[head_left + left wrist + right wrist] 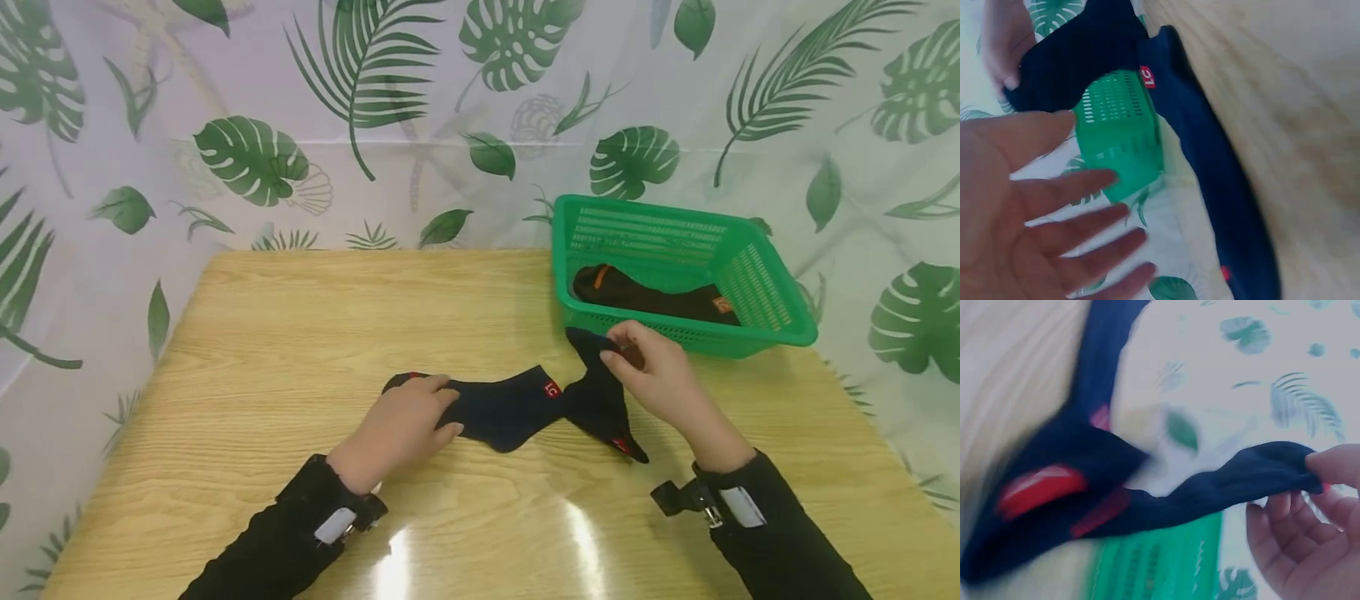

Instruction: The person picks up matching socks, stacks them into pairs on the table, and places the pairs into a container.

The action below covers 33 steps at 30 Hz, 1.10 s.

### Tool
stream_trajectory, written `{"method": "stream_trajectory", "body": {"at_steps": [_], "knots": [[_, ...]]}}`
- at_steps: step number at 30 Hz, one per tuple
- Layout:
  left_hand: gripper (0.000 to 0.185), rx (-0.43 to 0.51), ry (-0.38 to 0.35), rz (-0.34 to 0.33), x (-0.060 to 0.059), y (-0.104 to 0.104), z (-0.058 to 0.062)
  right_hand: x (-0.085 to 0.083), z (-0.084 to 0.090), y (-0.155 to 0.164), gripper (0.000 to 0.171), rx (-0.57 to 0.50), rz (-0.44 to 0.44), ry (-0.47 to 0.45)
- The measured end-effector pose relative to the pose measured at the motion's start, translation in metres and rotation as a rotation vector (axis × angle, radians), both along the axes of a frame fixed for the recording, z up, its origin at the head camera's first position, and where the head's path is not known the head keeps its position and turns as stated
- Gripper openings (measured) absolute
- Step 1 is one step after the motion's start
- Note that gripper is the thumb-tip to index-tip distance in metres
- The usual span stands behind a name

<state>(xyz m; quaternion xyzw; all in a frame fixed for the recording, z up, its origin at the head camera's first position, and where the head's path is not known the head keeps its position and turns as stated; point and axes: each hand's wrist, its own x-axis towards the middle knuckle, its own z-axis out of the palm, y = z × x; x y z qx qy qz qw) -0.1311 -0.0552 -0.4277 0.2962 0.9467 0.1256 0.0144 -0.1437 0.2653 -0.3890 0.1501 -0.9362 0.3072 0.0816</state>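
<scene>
A navy sock (504, 414) with a red label near its cuff lies flat on the wooden table. Over its toe end is my left hand (408, 423), and in the left wrist view its fingers are spread and hold nothing; whether they touch the fabric I cannot tell. Between thumb and fingers, my right hand (656, 375) pinches the end of a second navy sock (597, 397). That one hangs folded and slanting, its lower end with red marking near the table beside the first sock's cuff.
Behind my right hand stands a green plastic basket (776, 337) with slotted walls. A dark brown sock (648, 296) with orange patches lies inside it. The wooden table (315, 317) ends at a leaf-patterned curtain (420, 183) at the back and sides.
</scene>
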Motion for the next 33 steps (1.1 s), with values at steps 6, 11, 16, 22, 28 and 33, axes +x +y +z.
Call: {"method": "stream_trajectory", "body": {"at_steps": [6, 11, 16, 22, 28, 33], "knots": [[0.067, 0.334, 0.014, -0.110, -0.004, 0.014, 0.019, 0.012, 0.019, -0.029, 0.015, -0.246, 0.127, 0.002], [0.063, 0.662, -0.044, -0.127, -0.005, 0.034, 0.029, 0.020, 0.017, -0.060, 0.015, -0.248, 0.326, 0.002], [0.015, 0.792, -0.002, -0.132, -0.006, 0.043, 0.030, 0.022, -0.006, -0.069, 0.051, -0.035, 0.304, -0.115], [0.012, 0.941, -0.038, -0.114, -0.003, 0.037, 0.034, 0.019, -0.033, -0.049, 0.023, 0.193, 0.242, -0.207], [0.011, 1.025, -0.073, -0.036, -0.012, 0.015, 0.036, 0.014, -0.022, -0.021, 0.010, 0.172, 0.173, -0.237], [0.015, 1.016, -0.137, 0.121, -0.021, -0.015, 0.035, 0.010, 0.000, -0.005, 0.012, -0.067, 0.064, -0.238]]}}
